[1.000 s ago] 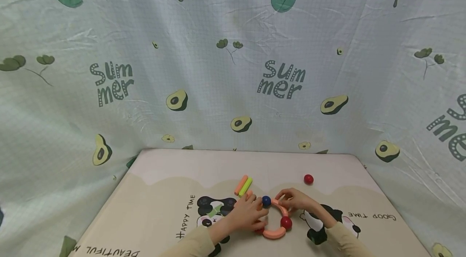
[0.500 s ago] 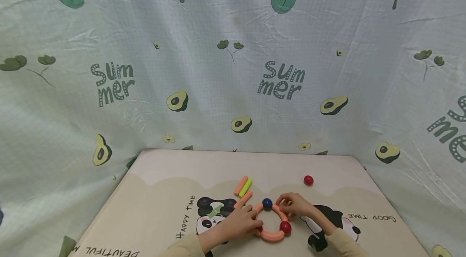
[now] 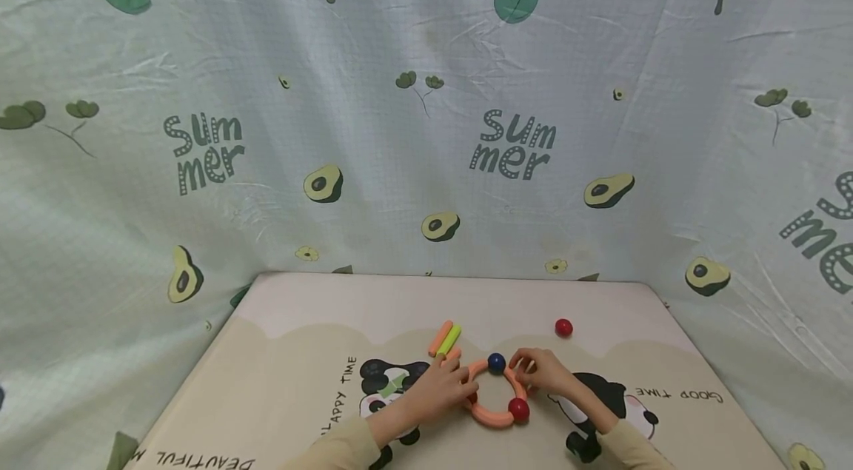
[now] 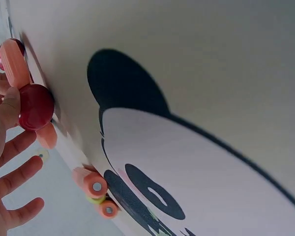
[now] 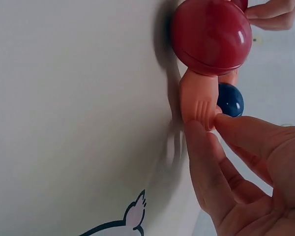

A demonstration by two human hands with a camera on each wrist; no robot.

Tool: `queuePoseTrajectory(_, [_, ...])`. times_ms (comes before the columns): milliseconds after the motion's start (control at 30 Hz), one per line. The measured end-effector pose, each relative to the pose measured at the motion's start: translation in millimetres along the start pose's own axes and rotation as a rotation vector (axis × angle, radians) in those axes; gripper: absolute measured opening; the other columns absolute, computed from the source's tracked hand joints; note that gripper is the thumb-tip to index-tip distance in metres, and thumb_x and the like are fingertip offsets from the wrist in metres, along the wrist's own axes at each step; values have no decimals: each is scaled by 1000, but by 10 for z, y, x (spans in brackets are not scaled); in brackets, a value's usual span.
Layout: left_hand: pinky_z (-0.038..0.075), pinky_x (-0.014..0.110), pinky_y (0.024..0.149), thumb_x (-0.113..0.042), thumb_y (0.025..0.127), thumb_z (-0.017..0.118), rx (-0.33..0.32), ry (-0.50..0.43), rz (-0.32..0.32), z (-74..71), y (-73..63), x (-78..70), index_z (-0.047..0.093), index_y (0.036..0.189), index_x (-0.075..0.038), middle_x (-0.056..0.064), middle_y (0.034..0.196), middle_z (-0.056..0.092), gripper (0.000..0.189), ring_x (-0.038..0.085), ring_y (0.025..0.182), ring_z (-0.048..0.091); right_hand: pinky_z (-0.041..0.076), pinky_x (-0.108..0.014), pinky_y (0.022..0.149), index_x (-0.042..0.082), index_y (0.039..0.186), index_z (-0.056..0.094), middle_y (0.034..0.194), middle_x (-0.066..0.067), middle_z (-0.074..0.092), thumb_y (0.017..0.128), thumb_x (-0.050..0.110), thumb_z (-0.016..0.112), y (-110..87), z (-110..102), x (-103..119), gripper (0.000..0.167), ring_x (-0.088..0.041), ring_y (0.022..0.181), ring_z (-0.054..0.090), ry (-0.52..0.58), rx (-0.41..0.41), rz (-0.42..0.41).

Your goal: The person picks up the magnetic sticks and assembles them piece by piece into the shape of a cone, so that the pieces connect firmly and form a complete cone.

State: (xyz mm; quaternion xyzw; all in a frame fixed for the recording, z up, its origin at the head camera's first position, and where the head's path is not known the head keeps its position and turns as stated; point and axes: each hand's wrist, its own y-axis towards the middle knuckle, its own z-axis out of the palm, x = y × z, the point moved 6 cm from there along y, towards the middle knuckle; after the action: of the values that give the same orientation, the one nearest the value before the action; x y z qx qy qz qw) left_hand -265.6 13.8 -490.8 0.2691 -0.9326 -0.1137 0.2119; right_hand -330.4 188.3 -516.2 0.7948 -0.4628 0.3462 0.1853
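Note:
A magnetic ring of orange curved rods and coloured balls lies between the hands on the table. A blue ball (image 3: 496, 363) sits at its far side and a red ball (image 3: 518, 410) at its near right. With thumb and fingers my left hand (image 3: 435, 390) pinches another red ball (image 4: 37, 107) at the ring's left; the head view mostly hides that ball. On the opposite side, my right hand (image 3: 543, 371) pinches the right curved rod (image 5: 199, 98) between thumb and fingertips. The near curved rod (image 3: 492, 418) is untouched.
Beyond the left hand lie an orange stick (image 3: 440, 337), a yellow-green stick (image 3: 449, 340) and a second orange stick (image 3: 454, 354), partly covered by the fingers. A loose red ball (image 3: 563, 328) rests at the back right. A patterned curtain (image 3: 426, 122) hangs behind the table (image 3: 286, 351).
The ring slid toward the person, then a little back, and has turned slightly clockwise. My left hand has shifted left, uncovering the left curved rod. My right hand keeps its place on the right rod.

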Motion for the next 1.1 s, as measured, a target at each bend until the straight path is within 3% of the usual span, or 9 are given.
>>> queuePoseTrajectory(200, [36,26,67,-42,81,53,-34,18,-17,26,40,43,57,92,-30,-10,81,54,17,10,77,40,49,-23,50,2,92,59,77,-5,57,78,-1,57,26,-23,-15,14,-12,61,53,-13,-49,-9])
queuePoseTrajectory(400, [30,22,66,-41,83,53,-53,1,-32,39,64,65,55,94,-28,-10,81,55,17,10,76,39,43,-18,53,6,83,62,75,-1,58,76,1,62,40,-72,21,9,-7,64,49,-154,-111,-70])
queuePoseTrajectory(667, [33,23,65,-45,83,53,-37,8,-58,75,69,104,56,96,-28,-8,82,53,21,9,77,39,44,-19,61,9,89,65,81,3,61,77,5,63,21,-118,43,13,-6,72,53,-259,-37,-116])
queuePoseTrajectory(900, [32,27,68,-50,78,58,-67,55,-75,82,7,193,56,92,-27,-6,85,49,27,10,79,45,44,-28,69,12,95,68,89,3,64,77,18,67,-78,-124,128,19,-14,82,53,-490,-59,-240])
queuePoseTrajectory(1100, [35,29,67,-47,80,58,-77,61,-107,89,-45,324,57,91,-25,-7,85,53,24,12,77,45,36,-35,70,14,102,67,99,3,62,73,31,68,-171,-92,164,33,-17,90,50,-648,-94,-268])
